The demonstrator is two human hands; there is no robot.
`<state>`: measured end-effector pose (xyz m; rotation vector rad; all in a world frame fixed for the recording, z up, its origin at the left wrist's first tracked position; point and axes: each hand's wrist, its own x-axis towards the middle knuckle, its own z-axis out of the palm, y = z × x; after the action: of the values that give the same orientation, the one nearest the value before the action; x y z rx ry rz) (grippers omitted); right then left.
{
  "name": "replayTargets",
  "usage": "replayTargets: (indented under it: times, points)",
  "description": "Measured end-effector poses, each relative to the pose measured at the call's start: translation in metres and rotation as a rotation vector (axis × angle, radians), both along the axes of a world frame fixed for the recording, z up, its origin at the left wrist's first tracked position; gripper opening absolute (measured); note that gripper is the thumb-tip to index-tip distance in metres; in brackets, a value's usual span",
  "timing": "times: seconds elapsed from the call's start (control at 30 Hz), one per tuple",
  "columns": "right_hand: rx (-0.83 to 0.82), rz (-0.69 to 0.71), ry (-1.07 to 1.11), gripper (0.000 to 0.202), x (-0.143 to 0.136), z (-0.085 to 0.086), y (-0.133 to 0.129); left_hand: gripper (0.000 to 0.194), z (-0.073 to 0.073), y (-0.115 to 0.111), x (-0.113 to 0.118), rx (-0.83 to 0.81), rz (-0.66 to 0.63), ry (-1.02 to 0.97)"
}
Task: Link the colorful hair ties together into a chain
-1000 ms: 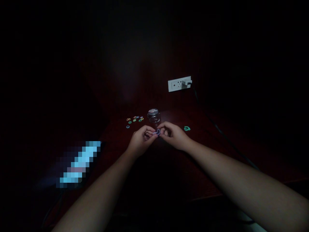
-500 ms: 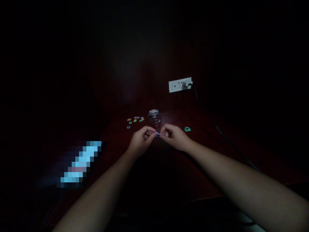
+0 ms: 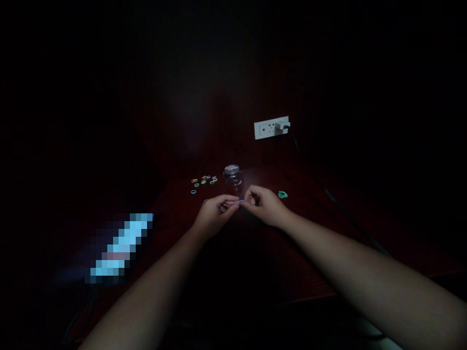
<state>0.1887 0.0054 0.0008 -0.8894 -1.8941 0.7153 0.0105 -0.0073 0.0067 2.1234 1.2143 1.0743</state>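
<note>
Over the dark red table [image 3: 277, 262], my left hand [image 3: 214, 215] and my right hand [image 3: 265, 206] meet in front of the jar. Thumb and fingers of each pinch a small purple hair tie [image 3: 240, 201], stretched between the fingertips; most of it is hidden by them. Just behind stands a small clear jar [image 3: 233, 179] with a patterned lid. To its left lie several colourful small hair ties, among them a blue one [image 3: 193, 192] and a green one [image 3: 196, 184]. A green hair tie [image 3: 282, 194] lies right of my right hand.
A white wall socket [image 3: 272, 128] with a plug in it is at the back right. From it a dark cable [image 3: 330, 194] runs down and across the table's right side. A glowing, pixelated screen [image 3: 122, 248] lies at the left. The surroundings are very dark.
My left hand has shifted slightly right, bringing its fingertips closer to those of my right hand. The purple hair tie shows less between them. The jar and loose hair ties stay in place.
</note>
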Motion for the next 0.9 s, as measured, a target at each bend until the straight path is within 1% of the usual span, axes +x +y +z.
replayTargets:
  times: [0.23,0.37,0.53,0.67,0.73,0.8,0.9]
  points:
    - [0.013,-0.014,0.005,0.011,0.0,0.0005,-0.0006,0.025,0.0001,-0.0003,-0.0007,-0.052,-0.064,0.032]
    - [0.031,-0.028,0.001,0.009,-0.0001,0.0018,-0.0017,0.021,0.0008,-0.0008,-0.0006,-0.071,-0.058,0.028]
    - [0.079,-0.06,-0.013,0.003,0.0001,0.0021,-0.0008,0.018,0.0019,-0.0018,0.0004,-0.073,-0.055,-0.002]
    - [0.086,-0.065,0.017,0.004,0.0015,0.0013,0.0013,0.017,0.0029,-0.0028,0.0015,-0.083,-0.046,-0.02]
    - [0.052,-0.043,0.054,0.008,0.0019,0.0013,0.0011,0.017,0.0033,-0.0031,0.0019,-0.081,-0.034,-0.026]
    - [-0.002,0.023,0.067,0.015,0.0016,0.0013,-0.0002,0.017,0.0034,-0.0033,0.0021,-0.08,-0.027,-0.028]
    - [-0.066,0.12,0.03,0.026,0.0002,0.0008,-0.0028,0.019,0.0029,-0.0034,0.002,-0.072,-0.031,-0.038]
